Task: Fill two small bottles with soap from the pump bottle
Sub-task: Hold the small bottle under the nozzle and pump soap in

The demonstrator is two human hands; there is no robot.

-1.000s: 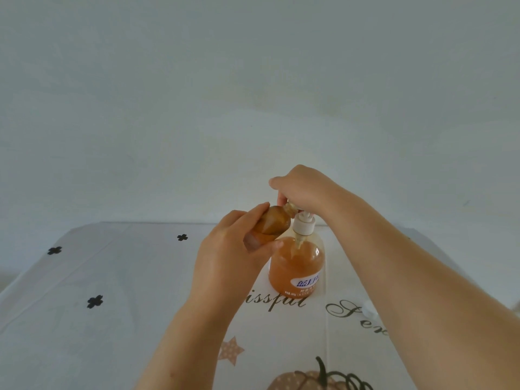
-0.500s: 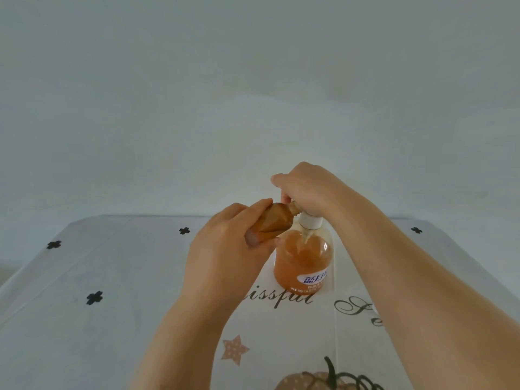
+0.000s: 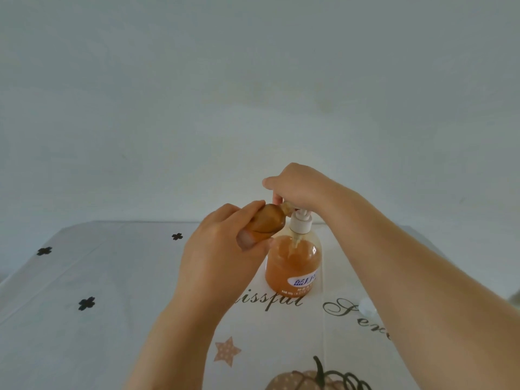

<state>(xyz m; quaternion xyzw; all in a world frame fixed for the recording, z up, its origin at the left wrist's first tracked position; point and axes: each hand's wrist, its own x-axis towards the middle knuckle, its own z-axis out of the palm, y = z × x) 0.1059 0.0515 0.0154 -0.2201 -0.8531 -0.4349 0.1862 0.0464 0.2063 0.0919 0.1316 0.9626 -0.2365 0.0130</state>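
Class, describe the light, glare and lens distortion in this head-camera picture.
Head view: light soft and even, shadows faint on the tablecloth; a small glare spot on the shoulder of the pump bottle; the wide lens makes the right forearm, nearest the camera, loom far larger than its hand.

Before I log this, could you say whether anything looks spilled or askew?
Nothing stands out: the small bottle is tilted in the left hand, neck at the spout of the pump bottle, and no spill shows.

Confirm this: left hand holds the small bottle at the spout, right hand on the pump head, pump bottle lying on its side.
Wrong: the head view shows the pump bottle standing upright on the table. The rest holds.
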